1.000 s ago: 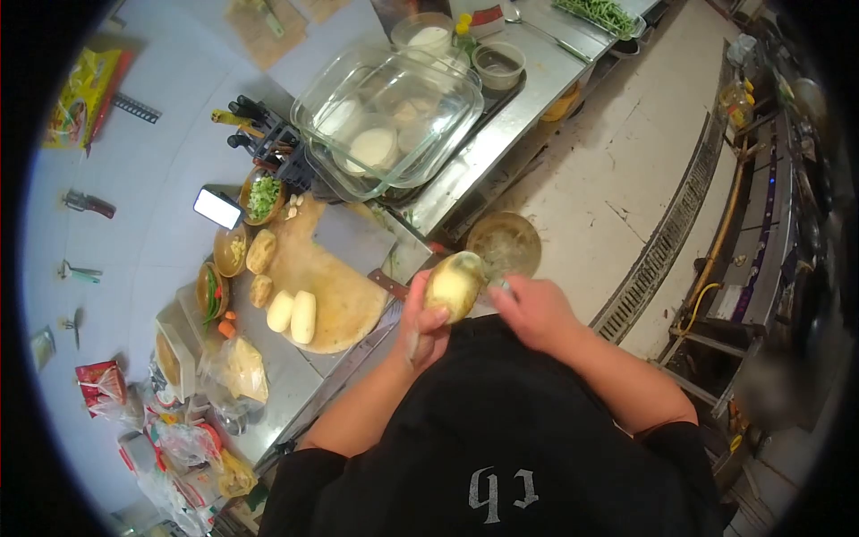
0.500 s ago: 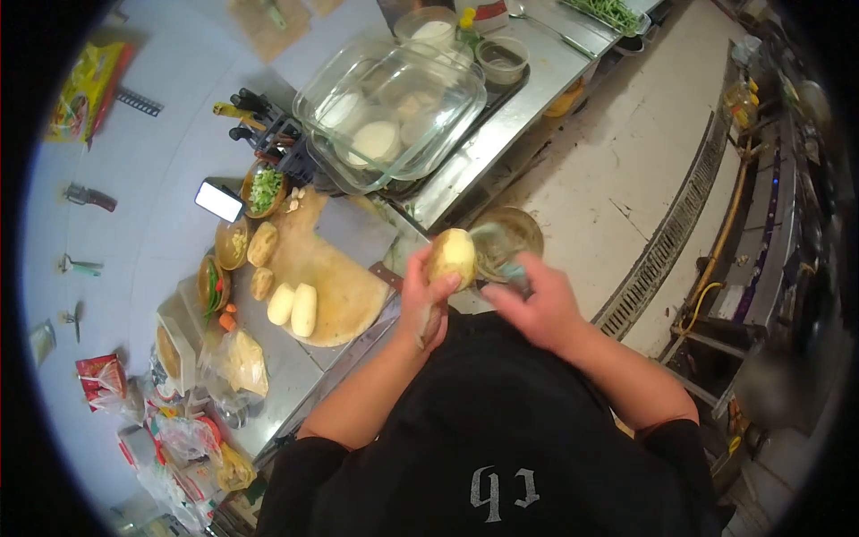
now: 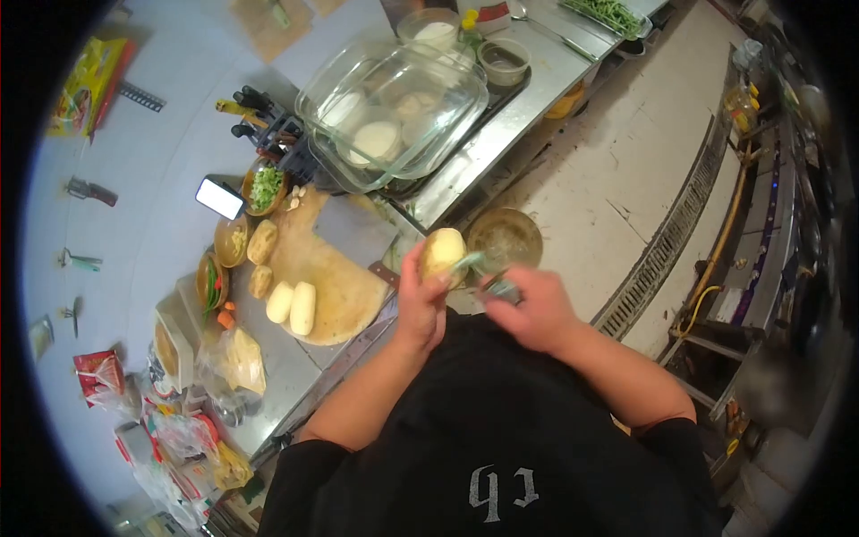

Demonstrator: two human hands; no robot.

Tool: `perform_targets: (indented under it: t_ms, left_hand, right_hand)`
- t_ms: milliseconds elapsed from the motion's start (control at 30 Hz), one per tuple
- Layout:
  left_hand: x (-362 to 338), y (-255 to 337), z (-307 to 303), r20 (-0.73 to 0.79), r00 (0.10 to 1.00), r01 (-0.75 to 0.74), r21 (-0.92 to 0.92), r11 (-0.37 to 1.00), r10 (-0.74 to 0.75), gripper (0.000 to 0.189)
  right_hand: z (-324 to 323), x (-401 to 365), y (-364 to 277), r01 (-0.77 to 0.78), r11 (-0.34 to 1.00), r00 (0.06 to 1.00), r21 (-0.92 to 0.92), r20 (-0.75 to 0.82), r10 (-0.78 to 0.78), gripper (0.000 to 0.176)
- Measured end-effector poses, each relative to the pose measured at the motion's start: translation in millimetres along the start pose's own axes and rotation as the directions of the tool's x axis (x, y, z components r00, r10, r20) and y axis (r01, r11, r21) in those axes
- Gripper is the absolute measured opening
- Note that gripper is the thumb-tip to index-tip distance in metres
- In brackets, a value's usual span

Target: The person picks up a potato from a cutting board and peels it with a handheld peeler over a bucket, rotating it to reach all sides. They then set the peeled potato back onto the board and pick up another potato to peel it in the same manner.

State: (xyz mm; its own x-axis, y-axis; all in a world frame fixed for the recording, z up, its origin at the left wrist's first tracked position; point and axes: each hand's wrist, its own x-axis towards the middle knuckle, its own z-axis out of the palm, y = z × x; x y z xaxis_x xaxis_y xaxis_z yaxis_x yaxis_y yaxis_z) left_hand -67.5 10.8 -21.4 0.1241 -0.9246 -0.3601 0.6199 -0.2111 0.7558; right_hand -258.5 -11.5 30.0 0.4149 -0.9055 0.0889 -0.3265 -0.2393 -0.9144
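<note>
My left hand [image 3: 422, 309] is wrapped round a partly peeled potato [image 3: 442, 251], pale yellow with some brown skin. My right hand [image 3: 535, 309] grips a green peeler [image 3: 501, 288], its head against the potato's right side. Beneath the peeler, lower down, is a round bin [image 3: 507, 240]. Two peeled potatoes [image 3: 303, 309] lie on the wooden cutting board [image 3: 344, 309], with a cleaver [image 3: 358, 234] across its upper right part. At the board's left edge rest two unpeeled potatoes [image 3: 262, 242].
Bowls of chopped greens [image 3: 266, 189], garlic [image 3: 233, 242] and chillies [image 3: 214, 285] line the counter's left side. A lit phone [image 3: 219, 199] stands near them. Large glass dishes [image 3: 394, 116] and a knife rack [image 3: 268, 130] are farther back.
My right hand has shifted slightly, and the peeler, blurred before over the bin, now meets the potato. My left hand and the potato have moved a little left.
</note>
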Motion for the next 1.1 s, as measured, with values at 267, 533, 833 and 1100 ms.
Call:
perform_targets:
  t_ms: [267,533,833,1100]
  left_hand:
    - [-7.9,5.9,-6.6,0.173,0.985,0.021,-0.094,0.995,-0.005,0.082]
    - [-16.3,9.1,3.7,0.236,0.964,0.146,-0.099,0.984,-0.119,0.086]
    - [-21.9,10.0,-4.6,0.312,0.937,0.190,-0.080,0.979,-0.156,0.100]
    - [-27.9,25.7,-0.1,0.450,0.891,0.147,-0.148,0.978,-0.066,0.103]
  right_hand:
    - [-7.9,3.4,11.8,-0.250,0.963,0.967,-0.103,0.013,0.253,0.040]
    - [-3.3,-7.2,-5.5,-0.052,0.970,0.986,-0.238,0.141,0.088,0.030]
    - [-10.2,4.8,34.2,-0.392,0.920,0.888,-0.021,0.253,0.384,0.044]
    - [15.5,-3.0,98.1,-0.427,0.873,0.820,-0.234,0.306,0.483,0.049]
